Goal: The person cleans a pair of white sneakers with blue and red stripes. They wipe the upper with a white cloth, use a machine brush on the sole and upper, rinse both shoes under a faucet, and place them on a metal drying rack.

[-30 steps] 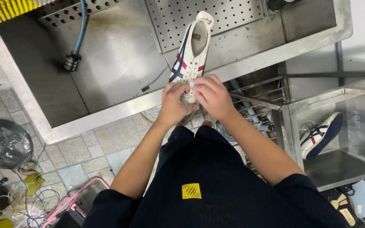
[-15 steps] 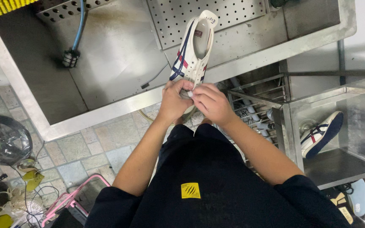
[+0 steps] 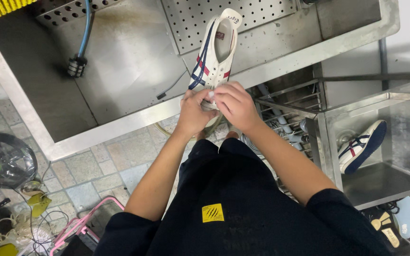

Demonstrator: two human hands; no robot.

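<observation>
A white sneaker (image 3: 216, 53) with navy and red side stripes lies over the front rim of a steel sink (image 3: 119, 71), heel pointing away from me. My left hand (image 3: 193, 114) grips its toe end from the left. My right hand (image 3: 232, 105) pinches the lace area at the front of the same shoe, fingertips meeting the left thumb. The toe of the sneaker is hidden under both hands.
A blue hose with a dark nozzle (image 3: 76, 65) hangs into the sink. A perforated steel plate (image 3: 243, 16) lies at the sink's back. A second matching sneaker (image 3: 360, 146) sits in a steel compartment at right. A pink frame (image 3: 86, 223) and cables lie on the tiled floor.
Both hands stay on the sneaker's front. My right hand's fingers shifted slightly up along the laces, and the shoe tilted a little between frames.
</observation>
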